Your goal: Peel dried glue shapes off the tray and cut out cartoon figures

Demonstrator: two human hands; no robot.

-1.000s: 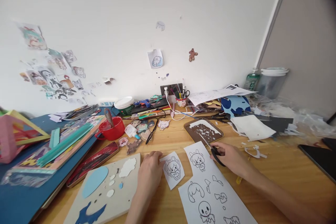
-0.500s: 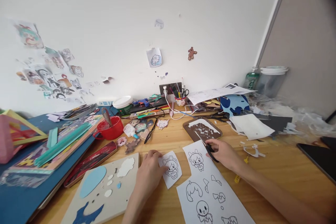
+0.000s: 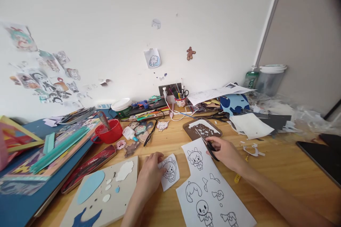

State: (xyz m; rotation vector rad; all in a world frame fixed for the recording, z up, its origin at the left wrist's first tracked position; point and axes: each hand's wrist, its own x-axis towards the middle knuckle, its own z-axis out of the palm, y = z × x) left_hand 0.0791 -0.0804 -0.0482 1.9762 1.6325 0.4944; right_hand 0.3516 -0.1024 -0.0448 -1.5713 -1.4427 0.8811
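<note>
My left hand (image 3: 151,173) grips the left edge of a small cut paper piece (image 3: 169,175) with a character drawn on it, between thumb and fingers. Black-handled scissors (image 3: 212,151) are in my right hand (image 3: 223,152), their blades pointing up and left over the brown tray. Just left of and below the scissors lies a larger printed sheet (image 3: 213,195) with line drawings of a character, hair and body parts. A gap of bare wood separates the small piece from the sheet.
Left of my left hand is a beige board (image 3: 117,184) with blue and white cutouts. A red mug (image 3: 110,131), a glue bottle (image 3: 129,133) and a brown tray (image 3: 197,131) sit farther back. Paper scraps (image 3: 254,150) and a dark tablet (image 3: 319,159) are at the right.
The whole view has shifted slightly, so things appear a little farther left. Both hands keep their holds on the small paper piece and the scissors.
</note>
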